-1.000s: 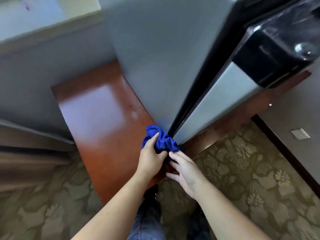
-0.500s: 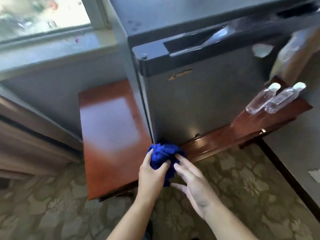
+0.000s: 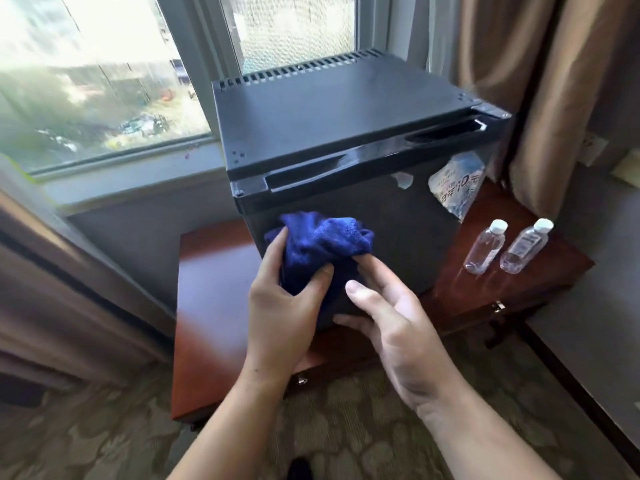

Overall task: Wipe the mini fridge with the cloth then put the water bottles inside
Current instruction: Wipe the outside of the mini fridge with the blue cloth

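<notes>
A black mini fridge (image 3: 346,116) stands with its door closed on a low reddish wooden table (image 3: 211,306). Bunched in front of the door's left half is a blue cloth (image 3: 322,240). My left hand (image 3: 287,306) grips the cloth from below. My right hand (image 3: 388,317) is just to its right, fingers spread, with the fingertips touching the cloth's lower edge. Two small clear water bottles with white caps, one (image 3: 485,247) beside the other (image 3: 524,247), stand upright on the table to the right of the fridge.
A blue-and-white sticker (image 3: 457,185) sits on the fridge door's upper right. Behind the fridge is a window (image 3: 104,81) with a sill. Brown curtains hang at right (image 3: 554,81) and left (image 3: 52,289). Patterned carpet (image 3: 104,438) covers the floor.
The view has risen from the fridge's base to above its top. Both hands have lifted the cloth from the door's bottom left corner to mid-height on the door.
</notes>
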The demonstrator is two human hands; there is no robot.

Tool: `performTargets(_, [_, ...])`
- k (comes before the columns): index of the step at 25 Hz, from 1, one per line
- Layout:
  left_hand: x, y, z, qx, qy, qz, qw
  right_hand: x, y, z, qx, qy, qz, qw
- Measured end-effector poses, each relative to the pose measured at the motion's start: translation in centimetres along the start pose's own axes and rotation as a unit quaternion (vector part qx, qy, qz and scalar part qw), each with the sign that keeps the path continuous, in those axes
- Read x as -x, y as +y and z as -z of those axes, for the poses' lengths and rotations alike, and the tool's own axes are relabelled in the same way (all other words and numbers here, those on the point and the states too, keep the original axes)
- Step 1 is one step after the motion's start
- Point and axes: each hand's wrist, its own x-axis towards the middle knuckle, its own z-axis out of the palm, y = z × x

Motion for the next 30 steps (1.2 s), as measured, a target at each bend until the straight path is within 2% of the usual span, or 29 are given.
performTargets(3, [-1.0, -0.6, 0.5, -0.014, 0.000, 0.002, 1.000, -1.3, 0.1, -0.9, 0.008, -0.015, -0.010, 1.000])
performTargets(6, [-0.7, -3.1, 1.6, -0.024, -0.028, 0.038, 0.999, -2.0, 3.3, -1.5, -0.017, 0.009, -0.049, 0.999])
performTargets(10, [0.9, -9.0, 5.0, -0.078, -0.054, 0.131, 0.987, -1.8, 9.5, -2.6, -0.014, 0.071, -0.156, 0.985])
performTargets(14, [1.5, -14.6, 10.2, -0.119, -0.030, 0.236, 0.964, -2.7, 14.0, -5.4, 0.040, 0.077, -0.280, 0.956])
performTargets(16, [0.3, -16.7, 12.4, -0.149, -0.011, 0.268, 0.952, -3.9, 15.2, -6.6, 0.061, 0.092, -0.308, 0.945])
performTargets(19, [-2.8, -17.8, 14.6, -0.175, -0.017, 0.273, 0.946, -5.9, 15.3, -8.2, 0.077, 0.110, -0.304, 0.943])
performTargets(24, [-7.5, -18.4, 15.1, -0.262, -0.164, 0.239, 0.920, -8.2, 13.0, -9.3, 0.084, 0.124, -0.264, 0.953])
performTargets(30, [-8.2, -17.5, 14.0, -0.280, -0.157, 0.184, 0.929, -7.3, 9.9, -5.2, 0.050, 0.193, -0.222, 0.954])
